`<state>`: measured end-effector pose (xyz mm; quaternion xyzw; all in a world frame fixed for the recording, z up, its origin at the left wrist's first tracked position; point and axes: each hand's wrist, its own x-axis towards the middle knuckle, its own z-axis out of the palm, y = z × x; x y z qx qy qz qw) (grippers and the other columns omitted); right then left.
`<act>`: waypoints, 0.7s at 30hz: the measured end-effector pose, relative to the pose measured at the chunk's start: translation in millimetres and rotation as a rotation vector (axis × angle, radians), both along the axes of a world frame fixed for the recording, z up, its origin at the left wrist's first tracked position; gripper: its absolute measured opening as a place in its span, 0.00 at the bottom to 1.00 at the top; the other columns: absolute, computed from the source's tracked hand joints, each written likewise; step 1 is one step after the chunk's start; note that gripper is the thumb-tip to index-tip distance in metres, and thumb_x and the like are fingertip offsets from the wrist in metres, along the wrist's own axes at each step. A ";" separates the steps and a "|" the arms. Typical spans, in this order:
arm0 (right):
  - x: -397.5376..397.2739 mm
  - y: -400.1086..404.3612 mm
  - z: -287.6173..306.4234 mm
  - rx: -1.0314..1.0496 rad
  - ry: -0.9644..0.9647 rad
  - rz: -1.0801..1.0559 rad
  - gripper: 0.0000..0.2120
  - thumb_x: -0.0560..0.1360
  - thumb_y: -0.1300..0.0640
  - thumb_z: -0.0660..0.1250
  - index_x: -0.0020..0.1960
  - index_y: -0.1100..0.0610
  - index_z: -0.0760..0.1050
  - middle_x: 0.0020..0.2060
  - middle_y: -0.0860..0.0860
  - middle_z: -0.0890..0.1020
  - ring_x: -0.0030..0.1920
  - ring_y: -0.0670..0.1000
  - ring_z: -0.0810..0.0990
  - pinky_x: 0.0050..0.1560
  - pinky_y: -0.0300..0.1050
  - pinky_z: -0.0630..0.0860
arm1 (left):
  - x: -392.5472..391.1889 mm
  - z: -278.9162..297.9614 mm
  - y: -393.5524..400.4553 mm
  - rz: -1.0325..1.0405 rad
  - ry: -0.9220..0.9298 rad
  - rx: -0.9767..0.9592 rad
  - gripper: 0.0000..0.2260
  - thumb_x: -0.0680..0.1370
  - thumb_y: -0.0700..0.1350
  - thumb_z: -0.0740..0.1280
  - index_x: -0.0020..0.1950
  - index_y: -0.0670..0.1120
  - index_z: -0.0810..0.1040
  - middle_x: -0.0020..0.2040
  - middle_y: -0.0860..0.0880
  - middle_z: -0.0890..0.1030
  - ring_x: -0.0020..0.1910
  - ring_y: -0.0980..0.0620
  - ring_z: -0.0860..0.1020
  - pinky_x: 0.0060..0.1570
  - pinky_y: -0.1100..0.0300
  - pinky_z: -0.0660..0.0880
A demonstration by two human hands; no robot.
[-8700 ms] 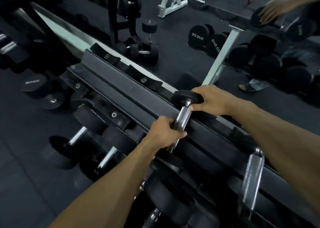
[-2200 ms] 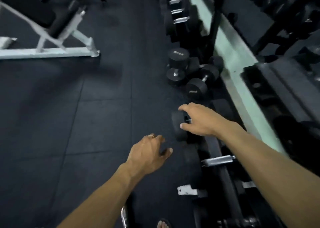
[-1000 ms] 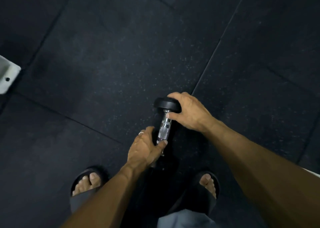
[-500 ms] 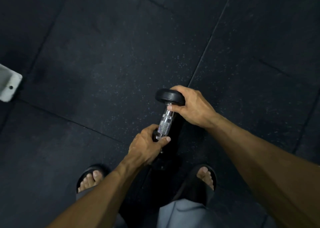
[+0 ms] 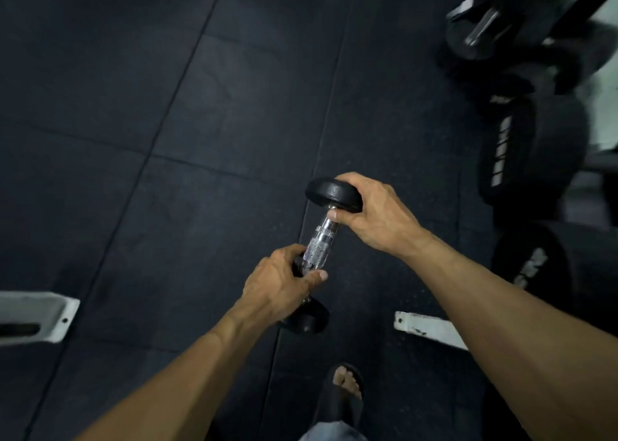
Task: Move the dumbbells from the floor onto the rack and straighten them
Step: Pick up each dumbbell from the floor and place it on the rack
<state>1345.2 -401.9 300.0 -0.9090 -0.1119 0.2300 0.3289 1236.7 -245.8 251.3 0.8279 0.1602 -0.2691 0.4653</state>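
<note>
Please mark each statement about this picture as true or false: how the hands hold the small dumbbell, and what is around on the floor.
1. The left hand grips the dumbbell by its chrome handle. True.
2. The right hand hangs free. False: it holds the upper weight head.
3. Larger dumbbells lie at the right. True.
4. The floor is bright wood. False: it is dark matting.

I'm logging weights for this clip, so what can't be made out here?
Head view only:
- Dumbbell: no weight marking shows; left hand covers the lower handle, right hand part of the top head.
- Big dumbbells at right: white print is motion-blurred, unreadable.
- Rack: cut off by the top right edge.
</note>
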 end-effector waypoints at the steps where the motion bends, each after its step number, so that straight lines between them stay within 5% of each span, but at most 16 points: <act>1: 5.6 -9.2 22.0 0.003 -0.018 -0.017 0.19 0.72 0.53 0.75 0.61 0.49 0.75 0.49 0.44 0.81 0.51 0.48 0.79 0.56 0.51 0.76 | 9.5 21.0 -6.5 -0.028 -0.018 0.002 0.17 0.74 0.57 0.71 0.60 0.56 0.76 0.45 0.58 0.79 0.50 0.52 0.79 0.55 0.50 0.76; 6: 32.4 -61.9 123.3 -0.001 -0.101 -0.103 0.19 0.72 0.53 0.74 0.61 0.48 0.74 0.48 0.43 0.80 0.51 0.48 0.79 0.56 0.50 0.76 | 55.5 115.2 -44.9 -0.162 -0.125 -0.002 0.08 0.73 0.58 0.70 0.46 0.58 0.74 0.40 0.57 0.79 0.43 0.54 0.78 0.45 0.55 0.74; 13: 52.7 -161.2 244.0 0.007 -0.206 -0.243 0.19 0.71 0.53 0.75 0.60 0.47 0.75 0.48 0.43 0.81 0.51 0.48 0.79 0.58 0.49 0.75 | 108.2 240.5 -132.7 -0.344 -0.228 0.036 0.10 0.74 0.56 0.70 0.39 0.53 0.73 0.33 0.55 0.77 0.35 0.55 0.76 0.40 0.54 0.74; 21: 55.2 -296.9 351.3 0.005 -0.344 -0.428 0.17 0.70 0.54 0.75 0.57 0.47 0.76 0.46 0.44 0.82 0.49 0.48 0.81 0.57 0.51 0.77 | 155.3 353.9 -259.2 -0.566 -0.345 0.014 0.08 0.74 0.54 0.70 0.46 0.51 0.78 0.38 0.52 0.81 0.39 0.53 0.80 0.45 0.51 0.79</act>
